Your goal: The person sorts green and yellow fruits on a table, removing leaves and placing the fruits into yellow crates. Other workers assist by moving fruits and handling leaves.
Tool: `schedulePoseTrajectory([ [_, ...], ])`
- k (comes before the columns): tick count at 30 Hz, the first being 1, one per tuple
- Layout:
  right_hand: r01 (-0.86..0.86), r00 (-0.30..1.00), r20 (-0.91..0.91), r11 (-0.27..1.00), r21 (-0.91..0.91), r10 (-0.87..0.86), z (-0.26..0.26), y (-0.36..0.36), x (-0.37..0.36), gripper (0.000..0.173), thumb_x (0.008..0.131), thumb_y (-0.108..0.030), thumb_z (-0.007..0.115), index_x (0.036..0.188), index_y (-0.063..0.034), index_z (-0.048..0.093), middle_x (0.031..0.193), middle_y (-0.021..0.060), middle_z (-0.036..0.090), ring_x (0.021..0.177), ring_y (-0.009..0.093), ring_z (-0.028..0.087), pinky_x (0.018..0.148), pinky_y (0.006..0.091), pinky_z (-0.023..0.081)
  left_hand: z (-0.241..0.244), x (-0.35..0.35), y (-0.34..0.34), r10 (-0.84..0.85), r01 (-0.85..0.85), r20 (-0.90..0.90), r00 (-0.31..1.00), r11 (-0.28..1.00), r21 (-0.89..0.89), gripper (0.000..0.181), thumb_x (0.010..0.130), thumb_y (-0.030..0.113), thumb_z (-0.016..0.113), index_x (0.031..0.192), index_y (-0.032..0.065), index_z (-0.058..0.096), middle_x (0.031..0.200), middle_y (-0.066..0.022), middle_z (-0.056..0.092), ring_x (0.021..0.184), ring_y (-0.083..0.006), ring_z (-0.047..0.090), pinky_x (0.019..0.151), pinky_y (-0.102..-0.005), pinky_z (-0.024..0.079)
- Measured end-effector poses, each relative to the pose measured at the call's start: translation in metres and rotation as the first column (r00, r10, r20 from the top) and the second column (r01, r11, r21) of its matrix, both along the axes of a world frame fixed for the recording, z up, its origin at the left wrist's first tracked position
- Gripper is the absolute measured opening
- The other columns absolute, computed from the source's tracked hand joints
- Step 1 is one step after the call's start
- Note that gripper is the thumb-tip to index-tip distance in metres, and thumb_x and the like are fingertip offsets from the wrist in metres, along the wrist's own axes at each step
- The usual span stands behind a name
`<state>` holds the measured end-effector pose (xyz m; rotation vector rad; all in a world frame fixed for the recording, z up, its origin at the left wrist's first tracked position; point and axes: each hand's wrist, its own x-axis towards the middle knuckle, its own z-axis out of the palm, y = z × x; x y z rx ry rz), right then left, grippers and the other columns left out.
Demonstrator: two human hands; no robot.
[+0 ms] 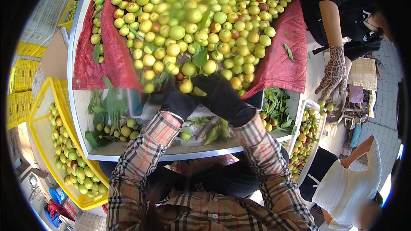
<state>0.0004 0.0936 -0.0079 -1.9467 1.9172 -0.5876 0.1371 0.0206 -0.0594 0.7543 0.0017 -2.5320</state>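
A large heap of green and reddish jujubes (192,22) lies on a red quilted cloth (282,48) over a metal-edged table. Black gloves cover both of my hands at the near edge of the heap. My left hand (178,99) is beside several jujubes and leaves, its fingers partly hidden. My right hand (221,96) reaches over the near fruit, fingers bent; whether it grips any is unclear. A yellowish jujube (186,86) shows between the two hands. Green leaves (200,58) lie among the fruit. Below my wrists are a grey cloth and loose leaves.
A yellow crate (86,202) of jujubes stands at the left, a white basket (316,134) of them at the right. Above that basket a co-worker's patterned glove (332,73) is near several jujubes. Another person in white (350,179) is at lower right.
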Motion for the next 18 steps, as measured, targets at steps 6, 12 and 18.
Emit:
schedulePoseTrajectory([
  [6, 0.377, 0.793, -0.317, 0.828, -0.416, -0.521, 0.053, -0.038, -0.118, 0.04, 0.086, -0.026, 0.064, 0.118, -0.0025, 0.062, 0.12, 0.0187, 0.062, 0.115, 0.036, 0.055, 0.098, 0.0435, 0.044, -0.016, 0.006, 0.005, -0.093, 0.087, -0.058, 0.994, 0.991, -0.101, 0.063, 0.09, 0.047, 0.059, 0.141, 0.0202, 0.034, 0.138, -0.0056, 0.05, 0.133, -0.0233, 0.039, 0.11, -0.0522, 0.031],
  [12, 0.314, 0.85, -0.35, 0.912, -0.264, -0.394, -0.024, -0.008, -0.068, 0.063, 0.073, -0.043, 0.075, 0.128, -0.0144, 0.06, 0.141, 0.0179, 0.045, 0.132, 0.034, 0.039, 0.108, 0.0598, 0.023, -0.037, 0.009, 0.002, -0.31, 0.436, 0.307, 0.9, 0.638, -0.635, 0.067, 0.087, 0.063, 0.053, 0.141, 0.0236, 0.041, 0.144, 0.0031, 0.046, 0.136, -0.0203, 0.035, 0.116, -0.0505, 0.018],
  [18, 0.203, 0.971, 0.139, 0.978, -0.043, -0.196, 0.01, 0.017, -0.006, 0.055, 0.081, -0.021, 0.072, 0.133, -0.0155, 0.056, 0.145, 0.0193, 0.042, 0.132, 0.036, 0.044, 0.106, 0.0487, 0.038, -0.014, 0.011, -0.004, -0.243, 0.604, 0.588, 0.771, -0.013, -0.797, 0.064, 0.094, 0.06, 0.039, 0.145, 0.0225, 0.034, 0.151, 0.0012, 0.038, 0.139, -0.0215, 0.032, 0.115, -0.0516, 0.02],
])
